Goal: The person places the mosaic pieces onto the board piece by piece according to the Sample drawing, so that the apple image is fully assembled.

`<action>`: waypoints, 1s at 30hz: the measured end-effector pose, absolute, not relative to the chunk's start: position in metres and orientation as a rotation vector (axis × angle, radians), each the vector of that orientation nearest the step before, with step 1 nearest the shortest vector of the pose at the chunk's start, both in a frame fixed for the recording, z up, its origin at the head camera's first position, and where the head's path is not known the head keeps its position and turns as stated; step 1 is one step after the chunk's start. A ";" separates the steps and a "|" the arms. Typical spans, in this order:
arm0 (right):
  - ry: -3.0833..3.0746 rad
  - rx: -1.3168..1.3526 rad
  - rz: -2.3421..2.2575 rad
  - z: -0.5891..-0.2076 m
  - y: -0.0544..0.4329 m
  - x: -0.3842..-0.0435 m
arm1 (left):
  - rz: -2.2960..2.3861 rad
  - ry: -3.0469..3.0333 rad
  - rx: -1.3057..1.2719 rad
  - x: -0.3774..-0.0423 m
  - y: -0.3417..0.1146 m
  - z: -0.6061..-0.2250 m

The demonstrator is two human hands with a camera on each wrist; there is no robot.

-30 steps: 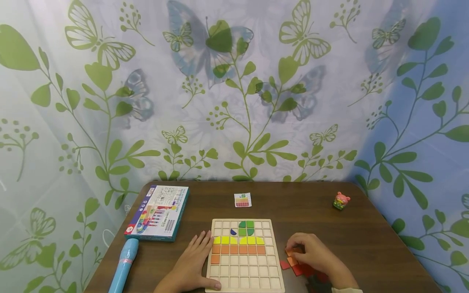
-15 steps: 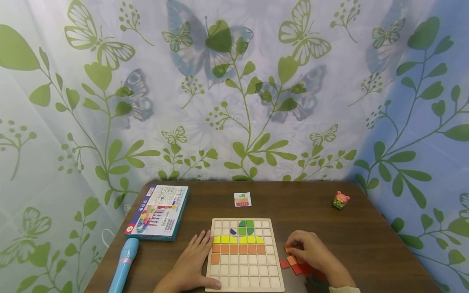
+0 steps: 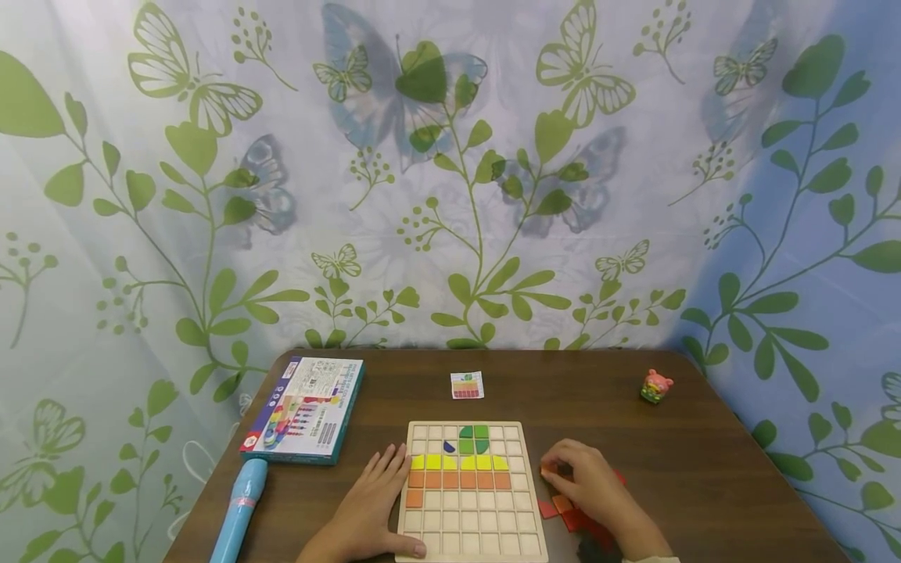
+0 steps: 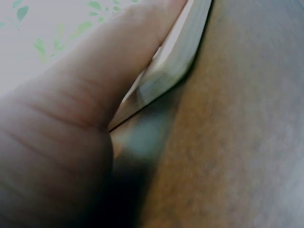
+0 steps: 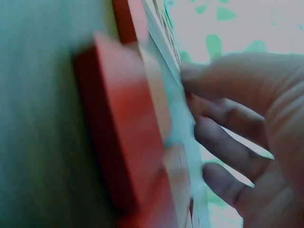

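A wooden grid board lies on the table with green, yellow and orange tiles in its upper cells and one small dark blue piece. My left hand rests along its left edge, fingers straight, thumb on the lower left corner. In the left wrist view the thumb presses against the board's side. Just right of the board, my right hand pinches an orange tile, mostly hidden by the fingertips. Beneath that hand lie loose red tiles and an orange tile; the right wrist view shows blurred red tiles close by.
A small pattern card lies behind the board. To the left are a flat toy box and a blue toy microphone. A small pink-and-green figurine stands at the back right of the brown table. A patterned curtain hangs behind.
My right hand has shifted slightly left towards the board, with the orange tile between its fingertips, coming off the loose pile. The left hand and the board stay put.
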State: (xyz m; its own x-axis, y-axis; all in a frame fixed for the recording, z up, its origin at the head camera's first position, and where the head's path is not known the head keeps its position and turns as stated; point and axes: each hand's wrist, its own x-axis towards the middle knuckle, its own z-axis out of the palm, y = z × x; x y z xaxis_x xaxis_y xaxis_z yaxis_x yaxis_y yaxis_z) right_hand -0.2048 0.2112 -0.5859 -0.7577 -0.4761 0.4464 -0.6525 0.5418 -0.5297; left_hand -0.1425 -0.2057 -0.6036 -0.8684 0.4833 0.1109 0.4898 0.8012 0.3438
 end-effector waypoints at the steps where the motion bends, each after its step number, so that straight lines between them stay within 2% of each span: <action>1: -2.535 0.909 1.026 -0.585 0.208 -0.204 | -0.579 -2.966 -0.803 -0.142 -0.206 -0.604; 6: -2.499 0.858 1.042 -0.582 0.184 -0.198 | -0.586 -2.965 -0.810 -0.142 -0.205 -0.606; 20: -2.298 1.301 0.976 -0.575 0.082 -0.179 | -0.534 -2.963 -0.790 -0.142 -0.206 -0.605; 30: -2.338 1.363 0.781 -0.574 0.041 -0.165 | -0.506 -2.908 -0.816 -0.142 -0.207 -0.606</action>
State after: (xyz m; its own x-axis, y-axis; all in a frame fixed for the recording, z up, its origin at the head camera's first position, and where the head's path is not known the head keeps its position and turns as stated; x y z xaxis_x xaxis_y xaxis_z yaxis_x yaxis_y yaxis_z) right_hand -0.1648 0.0407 -0.5738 -0.4919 -0.6938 0.5260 -0.8707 0.3945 -0.2937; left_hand -0.1419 -0.2070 -0.6058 -0.8550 0.4922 0.1633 0.5185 0.8037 0.2921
